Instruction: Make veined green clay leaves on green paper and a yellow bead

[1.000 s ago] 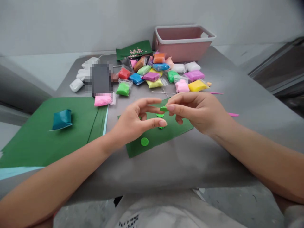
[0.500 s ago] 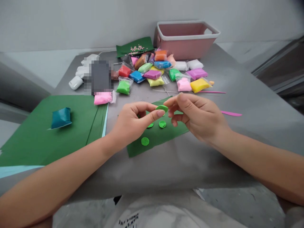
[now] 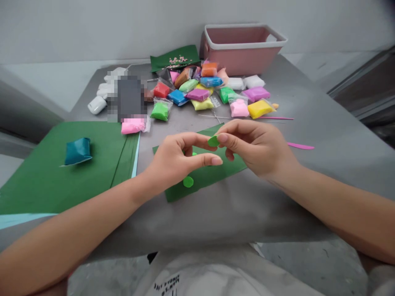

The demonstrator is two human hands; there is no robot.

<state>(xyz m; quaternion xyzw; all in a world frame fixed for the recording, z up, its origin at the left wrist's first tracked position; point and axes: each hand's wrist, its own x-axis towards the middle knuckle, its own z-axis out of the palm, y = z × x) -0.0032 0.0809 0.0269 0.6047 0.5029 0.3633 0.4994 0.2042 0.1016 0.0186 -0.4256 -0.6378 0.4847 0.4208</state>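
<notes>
My right hand (image 3: 261, 148) pinches a flat bright green clay disc (image 3: 212, 141) between thumb and forefinger. Beside it, my left hand (image 3: 175, 158) has its thumb spread away from the fingers. Its forefinger tip meets the disc's left edge. Below both hands lies a dark green card (image 3: 212, 178), set at an angle on the table. One green clay disc (image 3: 188, 181) rests near the card's lower left. Bits of other green clay show behind my left hand, mostly covered by it.
Several bagged clay packs (image 3: 197, 95) spread across the back, before a pink basket (image 3: 243, 57). To the left, a teal packet (image 3: 78, 151) sits on green sheets (image 3: 40, 176). A pink clay knife (image 3: 300, 146) lies right. A white case (image 3: 97, 105) stands near a blurred dark patch.
The disc has passed from my left hand's pinch into my right hand's and is tilted more upright. My left thumb has moved down, away from the forefinger.
</notes>
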